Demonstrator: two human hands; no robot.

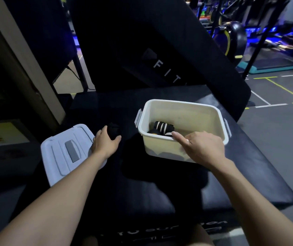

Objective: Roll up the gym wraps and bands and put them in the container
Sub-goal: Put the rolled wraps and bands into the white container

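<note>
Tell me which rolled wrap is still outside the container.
The plain black roll gripped in the left hand, beside the lid. The striped rolls already lie inside the container.

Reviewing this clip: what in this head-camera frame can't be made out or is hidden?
- Dark item in the left hand: black against the black mat, so its shape and whether it is rolled stay unclear.
- Rolled wraps in the container: partly hidden by the near wall and the right hand; count uncertain.
- Lid: its right edge is covered by the left forearm.
- Mat lettering at the bottom: dim and unreadable.
</note>
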